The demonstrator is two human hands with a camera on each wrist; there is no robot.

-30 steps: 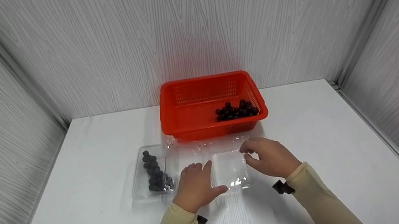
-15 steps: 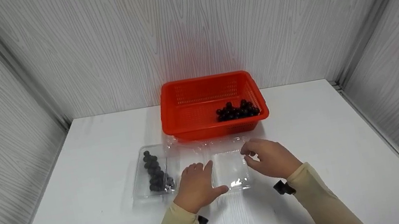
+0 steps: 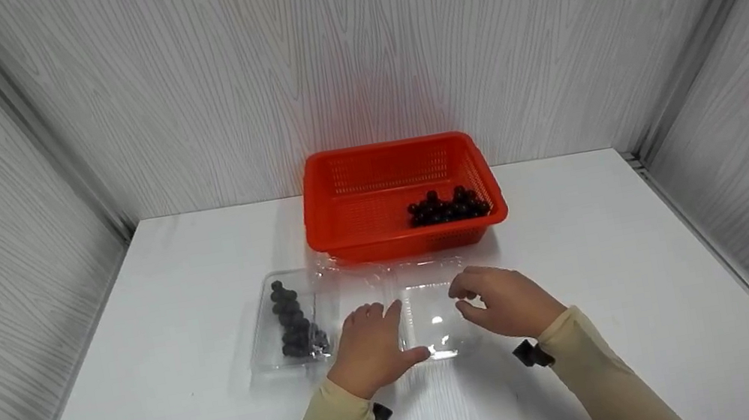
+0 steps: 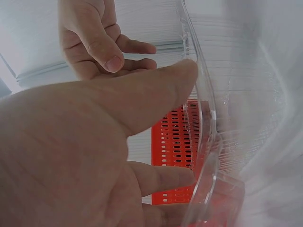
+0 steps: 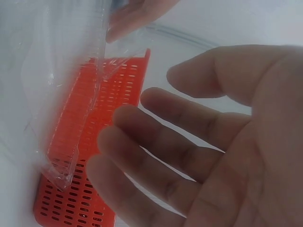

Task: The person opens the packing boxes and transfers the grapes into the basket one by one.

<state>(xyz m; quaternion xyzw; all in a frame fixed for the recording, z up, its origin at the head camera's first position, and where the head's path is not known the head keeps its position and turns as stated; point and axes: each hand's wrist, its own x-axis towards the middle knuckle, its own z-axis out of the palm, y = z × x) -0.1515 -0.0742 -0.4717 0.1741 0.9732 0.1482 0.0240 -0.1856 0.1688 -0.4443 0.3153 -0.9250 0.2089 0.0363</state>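
A hinged clear plastic clamshell box (image 3: 430, 315) lies spread open in front of the red basket in the head view. My left hand (image 3: 371, 351) is over its middle with fingers spread and straight; in the left wrist view the thumb (image 4: 177, 78) touches the clear plastic rim (image 4: 204, 104). Over the box's right part is my right hand (image 3: 507, 298), fingers loosely bent and nothing between them. In the right wrist view its fingers (image 5: 156, 132) stand apart from the plastic wall. Left of my left hand, another clear box (image 3: 265, 350) holds a bunch of dark grapes (image 3: 292, 322).
The red plastic basket (image 3: 360, 216) stands behind the boxes, against the back wall (image 3: 173, 99). More dark grapes (image 3: 448, 207) lie in its right front corner. White table surface (image 3: 641, 256) extends on both sides, bounded by side walls.
My right hand's fingertips have shifted slightly left and inward over the box's right edge, and the glare on the plastic has changed. My left hand stays nearly still.
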